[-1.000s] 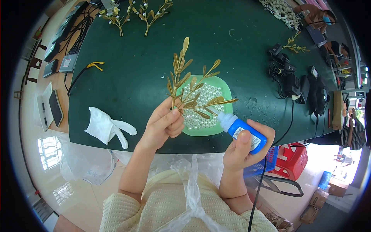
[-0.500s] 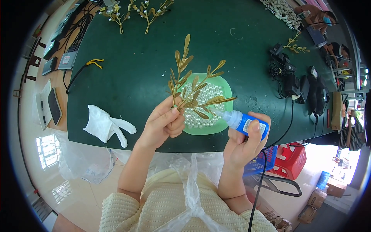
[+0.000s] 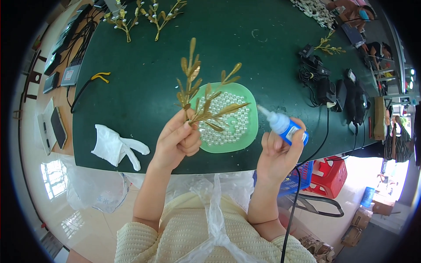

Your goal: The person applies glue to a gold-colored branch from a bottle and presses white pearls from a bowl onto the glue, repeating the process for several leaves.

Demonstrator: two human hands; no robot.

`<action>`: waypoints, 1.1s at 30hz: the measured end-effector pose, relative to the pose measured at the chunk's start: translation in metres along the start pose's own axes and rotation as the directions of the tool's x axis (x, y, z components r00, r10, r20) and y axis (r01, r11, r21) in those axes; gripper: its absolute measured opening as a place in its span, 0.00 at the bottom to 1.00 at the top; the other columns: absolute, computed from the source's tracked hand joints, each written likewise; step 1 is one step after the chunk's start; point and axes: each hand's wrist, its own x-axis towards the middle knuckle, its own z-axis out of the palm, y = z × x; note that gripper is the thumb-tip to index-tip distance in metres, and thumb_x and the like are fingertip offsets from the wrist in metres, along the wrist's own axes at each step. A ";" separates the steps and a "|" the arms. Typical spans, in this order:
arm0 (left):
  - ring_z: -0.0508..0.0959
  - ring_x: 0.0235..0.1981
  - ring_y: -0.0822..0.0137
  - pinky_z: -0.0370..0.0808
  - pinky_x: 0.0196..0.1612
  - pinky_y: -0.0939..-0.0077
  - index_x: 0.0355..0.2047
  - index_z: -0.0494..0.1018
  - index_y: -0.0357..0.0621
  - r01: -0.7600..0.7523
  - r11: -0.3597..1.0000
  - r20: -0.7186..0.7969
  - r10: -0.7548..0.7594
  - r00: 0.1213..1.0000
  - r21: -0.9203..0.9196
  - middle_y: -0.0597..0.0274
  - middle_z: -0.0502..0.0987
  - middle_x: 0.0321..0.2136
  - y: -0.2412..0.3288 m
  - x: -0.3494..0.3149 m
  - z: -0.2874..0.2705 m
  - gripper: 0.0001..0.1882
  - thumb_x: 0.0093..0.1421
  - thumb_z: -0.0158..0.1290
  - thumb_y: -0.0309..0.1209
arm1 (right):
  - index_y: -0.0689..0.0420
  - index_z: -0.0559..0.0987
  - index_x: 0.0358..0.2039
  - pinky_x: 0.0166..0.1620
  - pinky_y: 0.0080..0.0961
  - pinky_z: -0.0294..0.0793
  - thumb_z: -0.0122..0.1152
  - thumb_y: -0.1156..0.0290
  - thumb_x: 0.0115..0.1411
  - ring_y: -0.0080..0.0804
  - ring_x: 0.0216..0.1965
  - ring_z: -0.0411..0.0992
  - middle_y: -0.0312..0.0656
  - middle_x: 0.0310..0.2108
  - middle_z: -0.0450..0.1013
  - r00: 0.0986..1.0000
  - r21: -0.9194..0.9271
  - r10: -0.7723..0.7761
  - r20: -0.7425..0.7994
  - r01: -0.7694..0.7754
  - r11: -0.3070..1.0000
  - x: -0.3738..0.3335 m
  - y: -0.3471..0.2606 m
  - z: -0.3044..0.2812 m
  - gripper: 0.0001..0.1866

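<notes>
Between the thumb and fingers of my left hand [image 3: 176,139] is the stem of a gold leaf branch [image 3: 190,83], its sprays spread above a light green dish [image 3: 251,131]. White pearl beads [image 3: 230,125] lie in that dish, partly hidden by the leaves. My right hand [image 3: 280,158] grips a small blue glue bottle [image 3: 288,129], tilted with its clear nozzle pointing up and left. The nozzle tip is just right of the dish, apart from the branch. At the far left of the table lie two gold branches with pearls [image 3: 127,27] on them.
A white glove [image 3: 115,147] lies left of my left hand. Black power adapters and cables [image 3: 324,90] occupy the right side, with another gold branch [image 3: 328,46] behind them. A yellow-tipped cable [image 3: 101,77] reaches over the left edge. People are in the background at right.
My right hand has drawn the glue bottle away from the branch, to the right. The branch in my left hand has shifted slightly left.
</notes>
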 end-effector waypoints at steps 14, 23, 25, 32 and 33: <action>0.47 0.08 0.81 0.42 0.12 0.84 0.29 0.57 0.44 0.016 0.999 -0.041 -0.015 0.999 0.038 0.75 0.47 0.08 -0.001 0.000 0.004 0.09 0.57 0.41 0.36 | 0.65 0.64 0.42 0.45 0.23 0.65 0.51 0.83 0.48 0.30 0.40 0.68 0.49 0.39 0.68 0.993 -0.477 0.066 0.095 -0.013 0.879 0.058 -0.015 -0.056 0.18; 0.47 0.08 0.81 0.41 0.11 0.85 0.29 0.57 0.44 0.021 0.998 -0.059 -0.018 0.998 0.060 0.75 0.47 0.08 0.000 0.001 0.004 0.12 0.56 0.44 0.38 | 0.63 0.65 0.36 0.44 0.21 0.66 0.56 0.80 0.46 0.30 0.39 0.70 0.44 0.37 0.71 0.987 -0.751 -0.016 0.159 0.132 0.648 0.089 0.026 -0.059 0.15; 0.46 0.08 0.82 0.41 0.11 0.85 0.29 0.57 0.44 0.023 0.998 -0.065 -0.019 0.998 0.062 0.75 0.46 0.08 -0.001 0.000 0.004 0.12 0.56 0.44 0.38 | 0.63 0.66 0.34 0.43 0.22 0.66 0.57 0.79 0.45 0.32 0.38 0.71 0.43 0.35 0.71 0.986 -0.786 -0.036 0.165 0.153 0.599 0.088 0.028 -0.058 0.15; 0.46 0.08 0.82 0.41 0.12 0.85 0.29 0.57 0.44 0.016 0.999 -0.061 -0.013 0.998 0.052 0.75 0.46 0.08 -0.001 0.001 0.004 0.12 0.56 0.44 0.38 | 0.63 0.66 0.37 0.45 0.25 0.65 0.59 0.77 0.43 0.35 0.41 0.69 0.45 0.37 0.70 0.979 -0.854 -0.046 0.197 0.194 0.484 0.082 0.020 -0.054 0.19; 0.47 0.08 0.82 0.41 0.12 0.85 0.30 0.57 0.44 0.015 0.998 -0.062 -0.011 0.998 0.054 0.75 0.46 0.08 -0.001 0.001 0.004 0.12 0.56 0.44 0.38 | 0.62 0.66 0.39 0.46 0.26 0.63 0.59 0.77 0.42 0.36 0.43 0.67 0.46 0.38 0.68 0.963 -0.871 -0.128 0.237 0.269 0.412 0.081 0.018 -0.055 0.20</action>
